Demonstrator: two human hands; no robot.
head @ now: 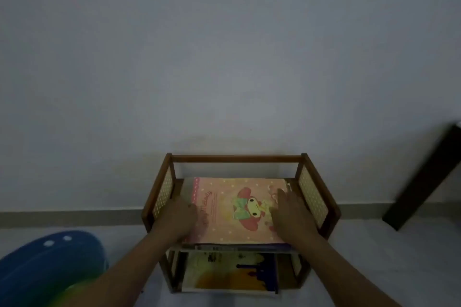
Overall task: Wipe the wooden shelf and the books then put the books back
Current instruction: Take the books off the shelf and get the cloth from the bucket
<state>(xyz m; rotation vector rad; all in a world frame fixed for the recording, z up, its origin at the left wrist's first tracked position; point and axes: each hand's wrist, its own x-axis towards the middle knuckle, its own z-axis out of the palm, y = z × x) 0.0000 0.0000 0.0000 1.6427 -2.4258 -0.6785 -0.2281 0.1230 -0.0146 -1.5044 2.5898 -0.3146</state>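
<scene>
A small wooden shelf [237, 158] with perforated side panels stands on the floor against the wall. On its upper tier lies a stack of books topped by a pink cartoon book [232, 212]. My left hand [178, 219] grips the stack's left edge. My right hand [290, 214] lies on the pink cover's right side with its fingers spread flat. A yellow and blue book [229, 270] lies flat on the lower tier. No cloth is in view.
A blue cushion-like object [50, 264] sits on the floor at the lower left. A dark furniture leg or board [424, 179] leans at the right. The pale wall [224, 57] rises directly behind the shelf.
</scene>
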